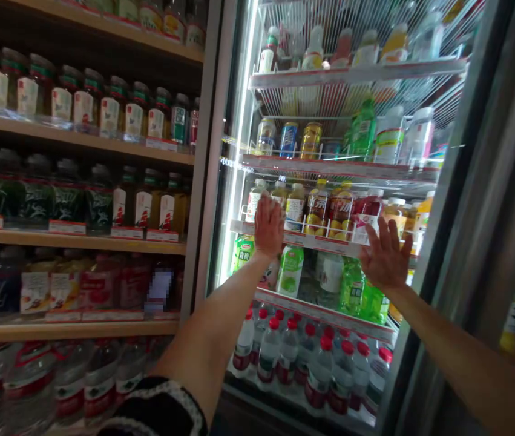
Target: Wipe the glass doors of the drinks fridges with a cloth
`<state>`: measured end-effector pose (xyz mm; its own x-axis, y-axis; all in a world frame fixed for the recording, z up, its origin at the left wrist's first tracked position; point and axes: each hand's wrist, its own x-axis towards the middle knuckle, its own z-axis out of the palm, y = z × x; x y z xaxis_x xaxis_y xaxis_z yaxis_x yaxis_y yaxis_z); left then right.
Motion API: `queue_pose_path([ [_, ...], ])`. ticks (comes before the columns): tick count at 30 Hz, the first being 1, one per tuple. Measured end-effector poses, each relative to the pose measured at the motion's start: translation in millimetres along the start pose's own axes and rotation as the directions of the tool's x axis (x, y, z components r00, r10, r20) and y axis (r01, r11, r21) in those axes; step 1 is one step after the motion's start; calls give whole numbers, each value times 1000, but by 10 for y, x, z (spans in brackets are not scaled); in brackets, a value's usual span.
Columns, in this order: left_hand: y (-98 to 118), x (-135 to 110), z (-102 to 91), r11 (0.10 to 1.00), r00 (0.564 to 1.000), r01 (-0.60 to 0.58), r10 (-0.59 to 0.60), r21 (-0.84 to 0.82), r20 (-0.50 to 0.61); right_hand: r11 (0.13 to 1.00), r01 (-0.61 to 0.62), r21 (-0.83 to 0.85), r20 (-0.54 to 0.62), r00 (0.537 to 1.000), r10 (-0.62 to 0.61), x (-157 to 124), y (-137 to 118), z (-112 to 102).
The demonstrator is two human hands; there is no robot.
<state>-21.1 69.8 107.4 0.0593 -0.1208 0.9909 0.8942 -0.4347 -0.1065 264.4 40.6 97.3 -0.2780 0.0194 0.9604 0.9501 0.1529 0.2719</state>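
Both arms reach forward to a lit drinks fridge (345, 77). My left hand (268, 225) is raised in front of its middle shelves, fingers stretched upward and holding nothing. Just behind that hand stand bottles with white labels, among them a tea bottle (294, 207). On the right, my right hand (385, 254) is up with its fingers spread, also holding nothing. Behind it are a dark red drink bottle (368, 215) and a green bottle (352, 287). Faint reflections suggest a glass door; whether either palm touches it I cannot tell.
Left of the fridge, wooden shelves (80, 241) carry rows of bottled drinks. Red-capped water bottles (321, 369) fill the fridge's bottom. Cans (311, 140) stand on an upper rack. A metal frame (205, 151) divides fridge and shelves.
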Motion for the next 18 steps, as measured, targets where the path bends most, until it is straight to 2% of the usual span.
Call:
queue_pose_path([
  [1, 118, -30, 34, 997, 995, -71, 72, -18, 62, 1000, 16, -9, -25, 1000, -17, -5, 13, 16],
  [2, 244, -63, 71, 982, 972, -179, 186, -57, 141, 999, 34, -16, -51, 998, -35, -11, 26, 31],
  [4, 425, -115, 125, 910, 870, -382, 414, -163, 269, 998, 59, -17, -83, 995, -60, -21, 47, 49],
  [5, 444, -128, 132, 875, 823, -437, 482, -206, 301, 998, 59, -12, -76, 995, -60, -24, 51, 50],
  [6, 406, -128, 124, 874, 821, -436, 484, -213, 304, 999, 53, -3, -58, 997, -53, -26, 52, 46],
  [7, 315, -117, 103, 904, 860, -384, 425, -190, 283, 999, 40, 7, -34, 999, -40, -26, 48, 39],
  [9, 50, -76, 44, 977, 961, -183, 201, -108, 189, 1000, 9, 16, 8, 1000, -9, -23, 31, 20],
  [10, -77, -54, 20, 995, 989, -68, 77, -72, 125, 1000, -3, 18, 17, 1000, 3, -20, 20, 13],
  [12, -210, -28, 4, 996, 996, 81, -80, -38, 26, 1000, -14, 15, 25, 1000, 14, -13, -3, 2],
  [14, -129, -40, 37, 998, 999, 46, -45, -49, 31, 1000, -26, 14, 35, 999, 26, -5, -22, -5],
  [16, 86, -82, 88, 988, 986, -120, 129, -96, 101, 999, -32, 21, 48, 998, 31, 2, -32, -13],
  [18, 254, -123, 112, 934, 923, -317, 344, -166, 173, 999, -28, 25, 47, 999, 27, 7, -35, -21],
])
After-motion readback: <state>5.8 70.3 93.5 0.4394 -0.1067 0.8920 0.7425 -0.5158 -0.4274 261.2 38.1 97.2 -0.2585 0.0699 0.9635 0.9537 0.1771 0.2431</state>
